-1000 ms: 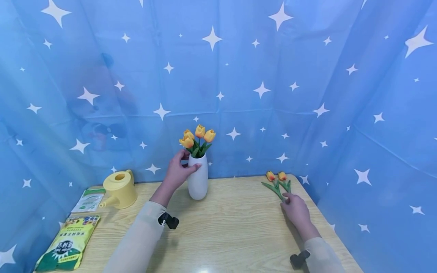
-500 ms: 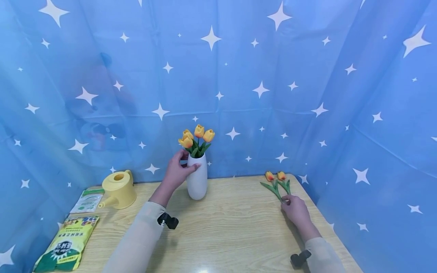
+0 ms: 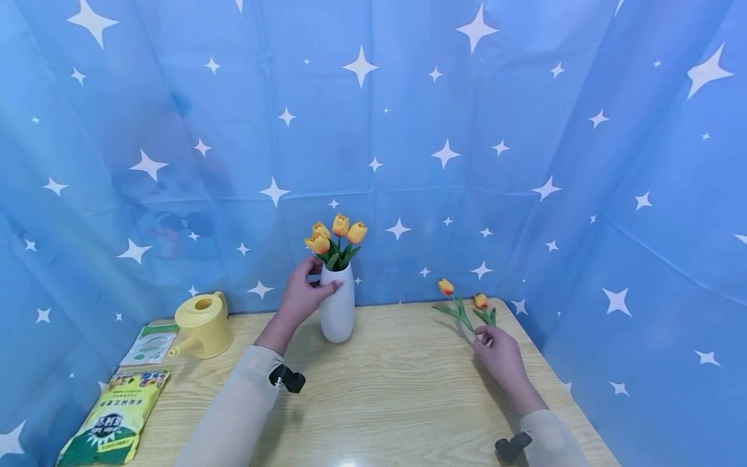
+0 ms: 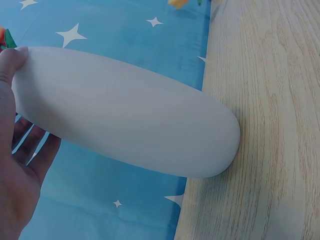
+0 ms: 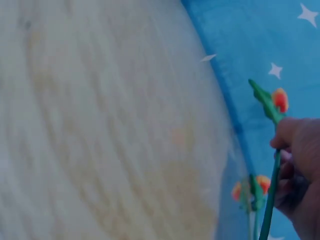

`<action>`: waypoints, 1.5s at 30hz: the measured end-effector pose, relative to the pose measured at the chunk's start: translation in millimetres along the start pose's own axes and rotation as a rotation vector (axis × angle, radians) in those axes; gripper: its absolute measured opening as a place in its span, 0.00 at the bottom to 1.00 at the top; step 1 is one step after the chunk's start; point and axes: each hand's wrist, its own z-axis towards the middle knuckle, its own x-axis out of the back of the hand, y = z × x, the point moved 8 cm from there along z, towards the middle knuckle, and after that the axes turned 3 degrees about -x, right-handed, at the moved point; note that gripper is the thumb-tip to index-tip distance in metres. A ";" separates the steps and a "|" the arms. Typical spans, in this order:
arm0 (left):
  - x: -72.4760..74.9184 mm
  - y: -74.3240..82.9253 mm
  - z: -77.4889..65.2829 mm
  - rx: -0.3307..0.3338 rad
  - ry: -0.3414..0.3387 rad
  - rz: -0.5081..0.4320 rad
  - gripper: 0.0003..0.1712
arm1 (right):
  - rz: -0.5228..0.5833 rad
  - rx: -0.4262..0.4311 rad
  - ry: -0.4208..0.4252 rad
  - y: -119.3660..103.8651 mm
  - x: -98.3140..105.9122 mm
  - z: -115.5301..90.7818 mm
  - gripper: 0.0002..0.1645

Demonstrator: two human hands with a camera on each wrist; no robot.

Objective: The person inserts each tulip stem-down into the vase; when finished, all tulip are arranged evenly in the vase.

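Wooden and pale, a table [image 3: 373, 402] is nearest. The right hand [image 3: 503, 357] pinches the stem [image 5: 270, 197] of an orange tulip [image 3: 446, 287], its bloom up off the wood. The left hand [image 3: 300, 295] grips a white vase [image 3: 338, 314] standing mid-table, yellow tulips [image 3: 356, 232] inside. A second tulip [image 3: 481, 301] lies near the back edge. A starry blue curtain [image 3: 408, 97] hangs behind.

Six tulips [image 3: 341, 225], two bags [image 3: 115, 418], one vase [image 3: 338, 314], one watering can [image 3: 205, 327] show
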 end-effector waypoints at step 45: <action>0.1 -1.9 0.3 0.007 -0.011 -0.021 0.30 | 0.281 0.325 0.206 -144.5 17.7 -9.6 0.06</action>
